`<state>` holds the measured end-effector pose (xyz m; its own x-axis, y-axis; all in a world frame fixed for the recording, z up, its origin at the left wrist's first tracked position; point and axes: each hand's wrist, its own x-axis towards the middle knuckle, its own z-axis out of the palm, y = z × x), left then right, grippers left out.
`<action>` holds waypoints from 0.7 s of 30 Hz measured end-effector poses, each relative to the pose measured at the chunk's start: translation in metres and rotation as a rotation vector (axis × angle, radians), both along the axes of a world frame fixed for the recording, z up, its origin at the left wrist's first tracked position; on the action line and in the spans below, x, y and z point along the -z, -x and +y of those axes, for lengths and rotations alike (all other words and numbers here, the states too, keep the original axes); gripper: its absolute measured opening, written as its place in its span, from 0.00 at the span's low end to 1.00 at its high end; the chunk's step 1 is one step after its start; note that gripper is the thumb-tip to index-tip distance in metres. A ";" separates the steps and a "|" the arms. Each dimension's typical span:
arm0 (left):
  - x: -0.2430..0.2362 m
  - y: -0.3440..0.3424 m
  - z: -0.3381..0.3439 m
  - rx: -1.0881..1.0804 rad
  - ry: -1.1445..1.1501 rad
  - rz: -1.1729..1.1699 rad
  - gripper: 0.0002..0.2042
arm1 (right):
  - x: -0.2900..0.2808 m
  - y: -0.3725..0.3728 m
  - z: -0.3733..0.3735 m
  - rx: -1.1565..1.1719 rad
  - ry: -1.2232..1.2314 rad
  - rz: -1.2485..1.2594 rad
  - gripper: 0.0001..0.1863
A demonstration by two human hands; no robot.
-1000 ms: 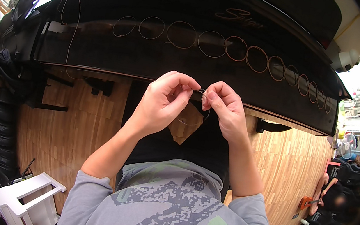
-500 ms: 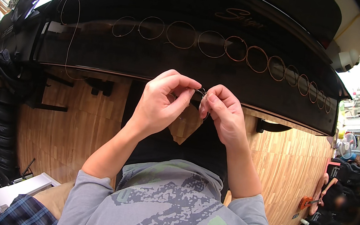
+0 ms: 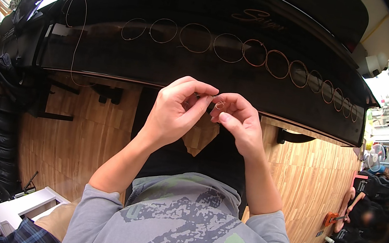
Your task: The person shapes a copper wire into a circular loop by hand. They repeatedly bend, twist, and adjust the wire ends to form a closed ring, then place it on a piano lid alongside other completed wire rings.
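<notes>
head view: my left hand and right hand meet at chest height, fingers of both pinched on a small wire coil, held close so i can see the thin strand. finished wire rings lie in a row on the black bench ahead, well apart. wood floor below.

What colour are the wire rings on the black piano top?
Coppery brown; the rings show best in the head view.

We can't make out the tiny item pinched between both hands; fingers cover most of it.
</notes>
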<state>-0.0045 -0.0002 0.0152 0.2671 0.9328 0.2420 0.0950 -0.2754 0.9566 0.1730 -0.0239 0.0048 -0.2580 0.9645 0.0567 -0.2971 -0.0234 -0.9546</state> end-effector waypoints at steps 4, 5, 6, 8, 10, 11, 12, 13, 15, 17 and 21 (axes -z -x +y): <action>-0.003 0.001 0.000 0.036 0.151 -0.114 0.15 | 0.003 0.002 0.003 0.045 0.039 -0.063 0.08; -0.002 0.002 0.000 0.050 0.187 -0.160 0.17 | 0.002 0.001 0.005 0.053 0.066 -0.026 0.08; -0.001 0.002 0.002 0.045 0.159 -0.192 0.18 | 0.001 0.000 0.007 0.063 0.091 0.012 0.08; 0.003 0.001 0.005 0.036 0.103 -0.257 0.20 | -0.002 0.000 0.013 0.093 0.146 0.105 0.09; 0.009 0.006 0.006 0.063 0.169 -0.329 0.20 | -0.007 0.002 0.018 0.096 0.194 0.214 0.09; 0.012 0.007 0.006 0.077 0.203 -0.365 0.20 | -0.009 0.003 0.019 0.097 0.217 0.269 0.09; 0.015 0.007 0.005 0.058 0.201 -0.344 0.19 | -0.008 0.005 0.021 0.088 0.226 0.305 0.09; 0.017 0.006 0.005 0.056 0.210 -0.363 0.19 | -0.010 0.007 0.021 0.067 0.239 0.327 0.09; 0.019 0.005 0.005 0.049 0.231 -0.402 0.18 | -0.012 0.011 0.020 0.023 0.269 0.368 0.08; 0.015 -0.001 0.006 0.018 0.234 -0.447 0.13 | -0.009 0.014 0.017 0.015 0.268 0.370 0.08; 0.017 -0.007 0.012 0.003 0.193 -0.461 0.11 | -0.004 0.015 0.011 -0.018 0.240 0.382 0.07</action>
<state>0.0020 0.0113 -0.0017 0.1761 0.9715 0.1587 -0.3500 -0.0889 0.9325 0.1578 -0.0128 0.0091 -0.2787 0.9576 -0.0732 -0.6251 -0.2387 -0.7432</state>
